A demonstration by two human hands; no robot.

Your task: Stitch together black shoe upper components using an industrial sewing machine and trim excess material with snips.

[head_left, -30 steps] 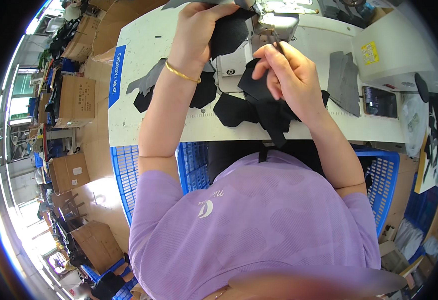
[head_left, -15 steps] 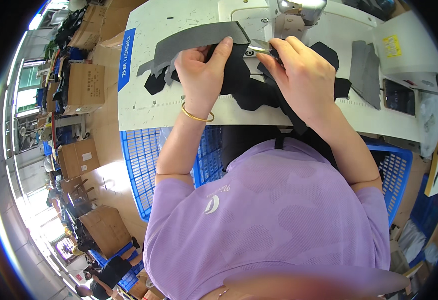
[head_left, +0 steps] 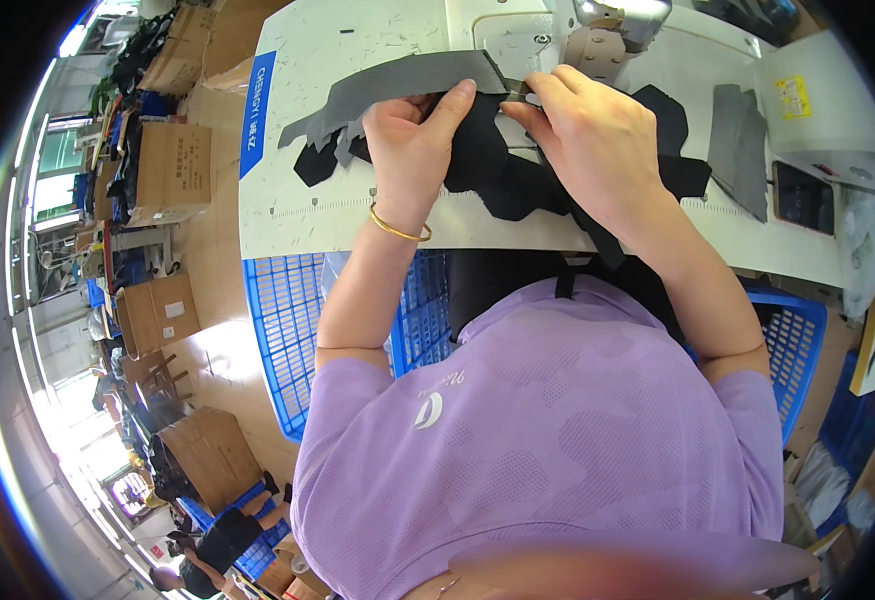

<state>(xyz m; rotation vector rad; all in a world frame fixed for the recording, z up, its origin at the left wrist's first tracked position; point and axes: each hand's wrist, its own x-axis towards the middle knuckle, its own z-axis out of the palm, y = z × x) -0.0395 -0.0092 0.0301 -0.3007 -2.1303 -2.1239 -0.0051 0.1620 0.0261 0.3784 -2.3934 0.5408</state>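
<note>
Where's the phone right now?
In the head view, the phone lies toward the right end of the white table, just right of the grey fabric pieces, below the yellow sticker.

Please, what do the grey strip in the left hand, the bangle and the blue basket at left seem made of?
Grey strip: probably fabric, matt; it looks thin and curves, but the fibre is unclear.
Bangle: likely polished metal, gold-coloured; it shines.
Blue basket: probably moulded plastic; even colour, regular holes.
</note>
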